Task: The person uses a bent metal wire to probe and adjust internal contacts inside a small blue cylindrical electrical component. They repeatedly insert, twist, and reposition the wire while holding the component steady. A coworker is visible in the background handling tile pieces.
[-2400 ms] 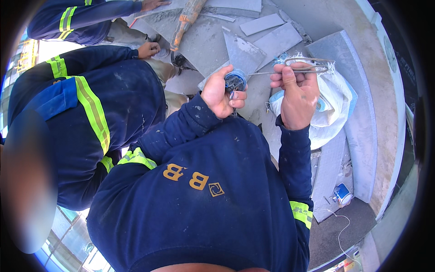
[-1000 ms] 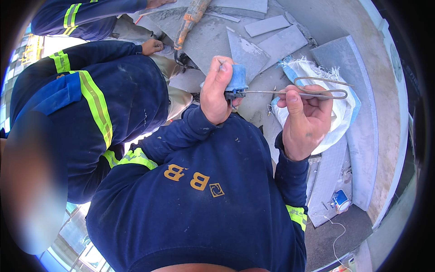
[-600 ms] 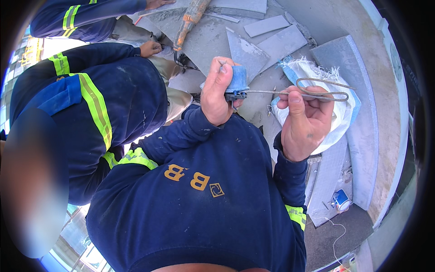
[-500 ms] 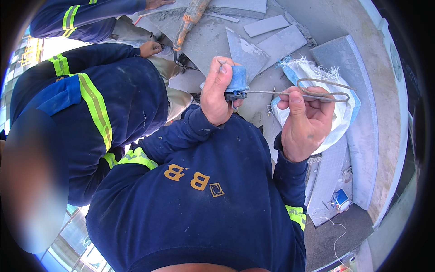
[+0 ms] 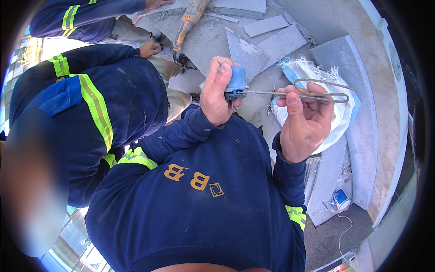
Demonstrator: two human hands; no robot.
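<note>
My left hand [image 5: 216, 93] is closed around a blue cup-shaped plastic piece [image 5: 237, 78], which has a darker fitting along its lower edge. From that fitting a thin bent metal rod [image 5: 260, 92] runs to the right. My right hand [image 5: 306, 124] pinches this rod between thumb and fingers, palm turned up. Beyond the fingers the rod doubles back in a long loop. Whether its left tip sits inside the blue piece or only touches it, I cannot tell. Below my right hand lies a white woven sack [image 5: 334, 119] with frayed edges and blue stripes.
Grey stone slabs [image 5: 281, 44] and offcuts lie across the dusty ground ahead. An orange-and-grey power tool [image 5: 186, 28] rests among them. Two co-workers in navy sit close on my left, the nearer one's hand [image 5: 150, 49] resting low. A curved wall [image 5: 393, 113] bounds the right, near a blue-and-white can [image 5: 340, 199].
My right hand and the metal rod have shifted very slightly left. My left hand and the blue piece are almost still. The white cord at lower right lies slightly differently.
</note>
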